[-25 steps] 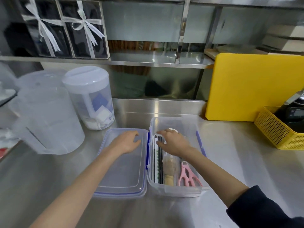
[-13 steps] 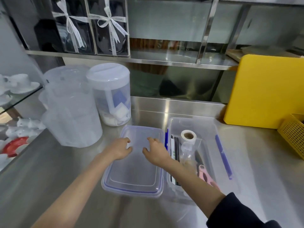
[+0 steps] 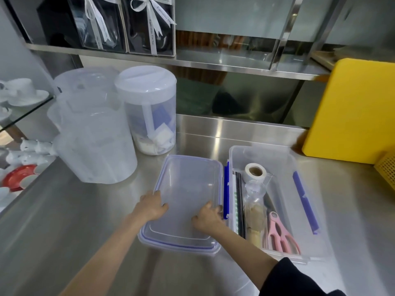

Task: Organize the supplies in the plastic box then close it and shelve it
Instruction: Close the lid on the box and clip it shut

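Observation:
The clear plastic box (image 3: 263,149) stands open on the steel counter, right of centre. Inside lie a white tape roll (image 3: 254,172), a bagged bamboo whisk (image 3: 254,216), pink scissors (image 3: 280,236) and dark sticks in a packet (image 3: 238,201). Its clear lid (image 3: 188,180) with blue clasps lies flat on the counter, touching the box's left side. My left hand (image 3: 152,207) grips the lid's left edge. My right hand (image 3: 208,218) curls over the lid's right edge beside the blue clasp (image 3: 226,189).
Two frosted plastic jugs (image 3: 94,142) and a lidded canister (image 3: 149,112) stand left of the lid. A yellow cutting board (image 3: 352,107) leans at the back right, with a yellow basket (image 3: 386,167) beside it. A steel shelf (image 3: 213,63) above holds ribboned gift boxes (image 3: 128,24).
My right hand has come out of the box and onto the lid. Both hands have slid toward me along the lid's side edges. The view has shifted left.

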Action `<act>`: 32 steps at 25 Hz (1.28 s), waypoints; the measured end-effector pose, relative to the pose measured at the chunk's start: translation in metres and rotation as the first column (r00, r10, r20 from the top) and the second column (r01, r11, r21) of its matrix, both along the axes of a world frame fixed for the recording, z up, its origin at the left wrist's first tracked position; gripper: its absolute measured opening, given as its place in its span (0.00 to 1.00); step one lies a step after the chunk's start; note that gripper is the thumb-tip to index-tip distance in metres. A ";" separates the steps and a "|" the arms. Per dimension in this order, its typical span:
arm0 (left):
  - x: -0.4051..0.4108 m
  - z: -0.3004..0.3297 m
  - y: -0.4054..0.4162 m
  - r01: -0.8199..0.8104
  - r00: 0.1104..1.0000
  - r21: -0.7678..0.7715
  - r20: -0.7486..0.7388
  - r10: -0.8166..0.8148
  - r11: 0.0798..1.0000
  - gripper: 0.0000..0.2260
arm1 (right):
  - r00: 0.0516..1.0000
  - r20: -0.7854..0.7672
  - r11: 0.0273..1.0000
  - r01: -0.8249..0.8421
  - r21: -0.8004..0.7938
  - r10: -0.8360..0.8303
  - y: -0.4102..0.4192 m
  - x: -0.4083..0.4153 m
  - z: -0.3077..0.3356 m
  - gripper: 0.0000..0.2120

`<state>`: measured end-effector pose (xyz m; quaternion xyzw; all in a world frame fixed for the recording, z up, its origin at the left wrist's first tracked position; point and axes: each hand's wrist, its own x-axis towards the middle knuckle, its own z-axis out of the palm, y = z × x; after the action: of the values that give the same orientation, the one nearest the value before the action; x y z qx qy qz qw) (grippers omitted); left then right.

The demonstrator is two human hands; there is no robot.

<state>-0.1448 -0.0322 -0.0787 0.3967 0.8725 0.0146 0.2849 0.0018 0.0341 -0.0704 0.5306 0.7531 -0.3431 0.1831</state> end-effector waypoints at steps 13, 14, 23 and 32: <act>-0.006 -0.029 -0.013 -0.395 0.917 0.104 0.094 0.387 0.913 0.21 | 0.999 -0.030 0.999 0.021 0.042 -0.020 -0.007 -0.003 -0.006 0.26; -0.008 -0.029 -0.013 -0.407 0.913 0.113 0.090 0.399 0.906 0.20 | 0.999 -0.044 0.999 0.019 0.041 -0.017 -0.009 -0.004 -0.005 0.24; -0.024 -0.016 -0.018 -0.454 0.886 0.324 0.064 0.459 0.830 0.14 | 0.986 -0.164 0.995 0.017 0.096 -0.001 -0.011 -0.008 0.016 0.19; -0.015 0.017 -0.020 -0.482 0.867 0.462 0.126 0.482 0.745 0.12 | 0.949 -0.315 0.971 0.054 0.234 0.023 -0.004 0.003 0.046 0.09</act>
<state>-0.1598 -0.0524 -0.0621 0.2158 0.9139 0.3024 0.1636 0.0046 0.0299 -0.0242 0.4931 0.8043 -0.3314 -0.0080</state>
